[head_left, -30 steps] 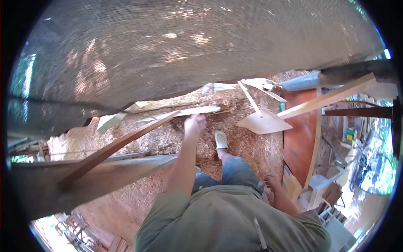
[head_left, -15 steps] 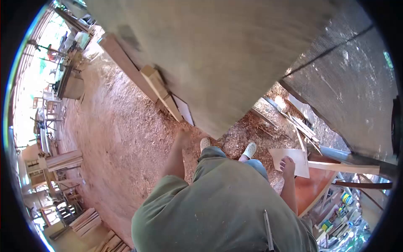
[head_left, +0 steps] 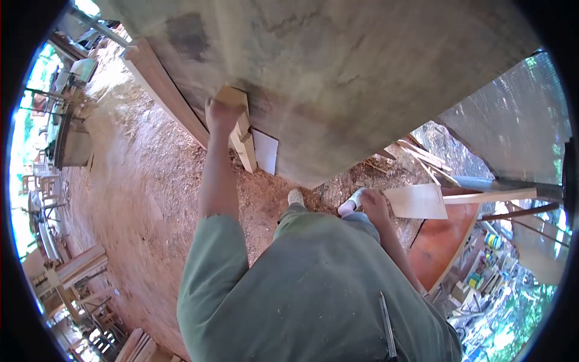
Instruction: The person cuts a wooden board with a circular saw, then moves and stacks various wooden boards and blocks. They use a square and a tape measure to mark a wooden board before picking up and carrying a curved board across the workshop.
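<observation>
My left hand (head_left: 224, 114) is closed around the upper end of a pale wooden block (head_left: 236, 96) lying along the edge of the big worktable (head_left: 338, 84). Below the hand, more of the notched wood piece (head_left: 245, 151) shows, with a small white rectangular sheet (head_left: 265, 152) beside it. Over on the other side, my right hand (head_left: 374, 206) hangs apart from things, its fingers loosely open and slightly blurred. Close to its right is a thin pale board (head_left: 416, 201), which the hand does not appear to touch.
A long timber (head_left: 166, 90) runs along the table's left edge. An orange-red panel (head_left: 443, 247) and a pale wood strip (head_left: 491, 196) lie at the right. Offcuts (head_left: 425, 158) and shavings cover the ground. Stacked planks (head_left: 78, 265) stand at the left.
My left hand has reached up and forward from beside my leg onto the wooden block. My right hand has come off the thin board and moved left toward my body.
</observation>
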A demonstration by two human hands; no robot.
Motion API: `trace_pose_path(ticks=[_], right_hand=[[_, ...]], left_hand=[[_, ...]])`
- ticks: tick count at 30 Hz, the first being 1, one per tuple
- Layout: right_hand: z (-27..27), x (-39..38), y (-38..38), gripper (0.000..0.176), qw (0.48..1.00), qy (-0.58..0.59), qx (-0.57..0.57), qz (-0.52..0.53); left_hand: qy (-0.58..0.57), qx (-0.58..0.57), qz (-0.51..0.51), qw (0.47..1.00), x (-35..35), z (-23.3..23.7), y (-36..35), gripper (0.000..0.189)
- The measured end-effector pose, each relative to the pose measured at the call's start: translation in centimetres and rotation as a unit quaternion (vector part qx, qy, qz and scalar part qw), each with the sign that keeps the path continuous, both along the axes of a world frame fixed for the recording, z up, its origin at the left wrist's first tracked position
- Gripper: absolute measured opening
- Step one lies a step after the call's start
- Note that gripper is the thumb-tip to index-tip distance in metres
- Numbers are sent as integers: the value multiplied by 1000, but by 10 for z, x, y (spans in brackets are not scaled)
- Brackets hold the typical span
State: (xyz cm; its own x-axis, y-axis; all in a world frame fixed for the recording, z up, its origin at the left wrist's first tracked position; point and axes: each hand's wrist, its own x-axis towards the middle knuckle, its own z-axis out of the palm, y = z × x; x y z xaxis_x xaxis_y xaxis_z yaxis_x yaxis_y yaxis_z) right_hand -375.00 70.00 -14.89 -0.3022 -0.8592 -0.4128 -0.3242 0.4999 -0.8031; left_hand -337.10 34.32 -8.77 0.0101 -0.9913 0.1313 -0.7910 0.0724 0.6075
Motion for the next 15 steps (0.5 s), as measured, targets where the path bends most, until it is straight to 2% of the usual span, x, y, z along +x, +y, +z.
trace_pose_path(ticks=[1,3,4,5,6,7,9,10,12,14,15], right_hand=[[33,21,-19,39,999,-27,-2,29],[61,50,-42,47,992,-99,23,80],[74,64,-51,47,992,-102,23,73],[88,77,-57,56,985,-127,10,120],[97,88,-61,65,974,-149,-1,169],[102,96,-63,65,975,-150,1,163],[112,105,-66,84,959,-28,-115,259],[120,109,-72,84,964,-19,-109,243],[140,108,-84,100,918,-5,-155,366],[150,114,-82,103,926,9,-172,336],[156,115,-80,106,920,8,-204,333]], left_hand=[[-123,-9,16,992,-2,-3,21,50],[-1,-185,-28,982,-13,12,96,44],[192,-94,-2,977,-25,17,128,45],[373,7,26,927,-35,20,157,46],[288,-39,-70,954,-36,14,181,48],[200,-85,-164,962,-37,7,200,50],[171,-76,-173,967,-51,8,219,49],[142,-70,-185,970,-58,9,226,47],[181,-34,-237,954,-61,31,223,49],[236,66,-286,926,-59,43,219,56],[243,68,-305,918,-65,65,217,56]])
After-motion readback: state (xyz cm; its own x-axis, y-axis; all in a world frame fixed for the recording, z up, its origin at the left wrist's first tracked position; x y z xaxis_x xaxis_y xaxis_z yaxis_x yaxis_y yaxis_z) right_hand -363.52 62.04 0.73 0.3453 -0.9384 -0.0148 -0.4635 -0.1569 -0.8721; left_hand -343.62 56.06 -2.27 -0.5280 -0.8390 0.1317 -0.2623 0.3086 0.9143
